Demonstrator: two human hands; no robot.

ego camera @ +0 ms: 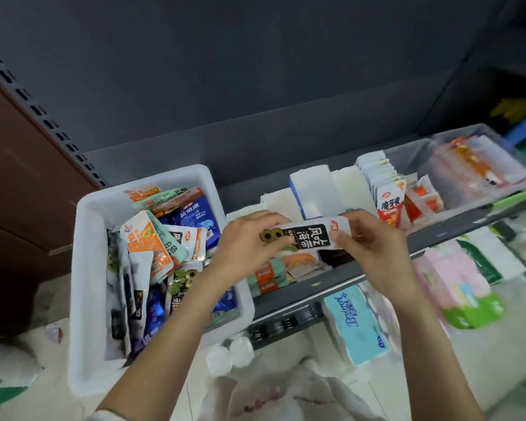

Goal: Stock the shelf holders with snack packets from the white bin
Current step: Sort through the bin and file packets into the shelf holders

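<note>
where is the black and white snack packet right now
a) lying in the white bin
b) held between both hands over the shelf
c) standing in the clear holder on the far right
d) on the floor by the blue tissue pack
b: the left hand and the right hand each grip one end of the black and white snack packet, holding it above the shelf, to the right of the white bin.

Dark grey back panel (225, 71), brown cabinet (19, 177) at left, pale floor (483, 360).
</note>
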